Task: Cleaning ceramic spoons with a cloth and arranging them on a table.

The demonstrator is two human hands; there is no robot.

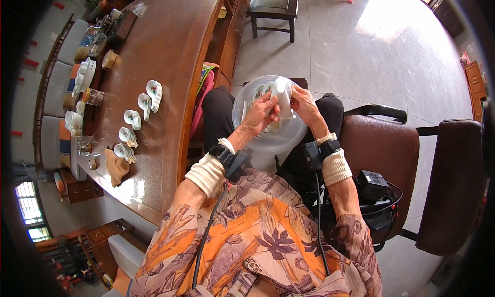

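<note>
Over a clear plastic tub [253, 144] at my knees, both hands are close together on white items. My left hand [258, 117] grips what looks like a white ceramic soup spoon [281, 87], thumb on top. My right hand [305, 104] pinches a white cloth [286, 106] bunched against it. Where spoon and cloth meet is partly hidden by my fingers. Inside the tub lie several white spoons [267, 88] with red and green decoration; some are covered by my hands.
On the wooden table [166, 41] at left, stacked spoons [132, 119] stand in a row beside a brown cloth [116, 167]. A brown chair [383, 150] on my right carries a black device [372, 183] with cables. A dark stool [273, 4] stands ahead on the tiled floor.
</note>
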